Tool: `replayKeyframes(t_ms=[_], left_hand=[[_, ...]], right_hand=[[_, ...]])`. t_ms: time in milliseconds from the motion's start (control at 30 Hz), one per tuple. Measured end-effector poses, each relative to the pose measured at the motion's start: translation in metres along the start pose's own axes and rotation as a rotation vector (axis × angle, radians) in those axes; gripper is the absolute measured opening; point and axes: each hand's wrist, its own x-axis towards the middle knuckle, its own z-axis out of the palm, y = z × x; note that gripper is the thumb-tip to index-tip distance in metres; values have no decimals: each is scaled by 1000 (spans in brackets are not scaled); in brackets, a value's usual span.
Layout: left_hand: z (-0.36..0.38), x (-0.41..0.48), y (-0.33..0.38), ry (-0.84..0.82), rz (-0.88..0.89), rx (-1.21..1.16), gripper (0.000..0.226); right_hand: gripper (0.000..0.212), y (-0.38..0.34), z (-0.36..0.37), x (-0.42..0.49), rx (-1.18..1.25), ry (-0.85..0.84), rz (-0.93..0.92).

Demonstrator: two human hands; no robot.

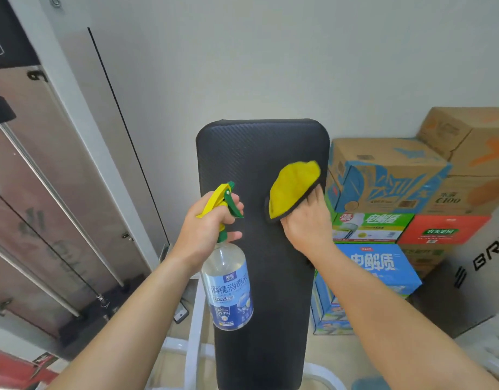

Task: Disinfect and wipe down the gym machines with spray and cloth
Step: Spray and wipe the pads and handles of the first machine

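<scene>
Cloth: yellow microfibre cloth [293, 187] with a dark backing, lying against the right edge of the black bench pad [259, 153], about mid-height.
Cloth handling: soft, limp and light. It will bunch unless spread under a flat palm, so best held by a folded edge with the fingers behind it.
Right hand [304, 220]: grasps the cloth's lower edge, thumb on the dark hem, and holds it to the pad. The fingers are hidden under the fabric.
Spray bottle [228, 280]: clear plastic with a blue label, hanging upright in front of the pad's left edge. The liquid level is hard to read, and it looks moderately light.
Bottle handling: smooth, rigid wall, likely slick if wet. The narrow neck under the yellow and green spray head [216, 198] is the sure hold.
Left hand [207, 229]: wrapped round the neck, fingers curled over the green trigger [237, 212]. Cannot tell whether the trigger is squeezed.
Pad handling: textured vinyl over padding. It should give slightly under pressure and shed liquid, so runs would go downward.
Stage, as judged: wiping the pad's right side, with the sprayer held ready.
Below the pad: white metal frame [193, 319].
Right of the pad: stacked cardboard drink cartons [383, 175], close to its edge.
Left of the pad: steel guide rods [59, 198] of a cable machine, well apart.
Behind the pad: plain pale wall [271, 66].
</scene>
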Motion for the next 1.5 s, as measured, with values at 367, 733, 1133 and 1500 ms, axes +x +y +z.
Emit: replayKeyframes(t_ms=[367,733,1133,1500], left_hand=[[42,-1,-14,-122,-43,95,42],[74,9,-16,-79,-34,154,36],[51,16,-21,-27,-9,86,44],[32,19,-34,-41,12,66,41]], right_hand=[[33,21,-29,-15,580,47,705],[44,45,-55,-12,918,210,859],[46,31,-31,69,313,121,24],[50,9,23,-52,93,-58,-375]])
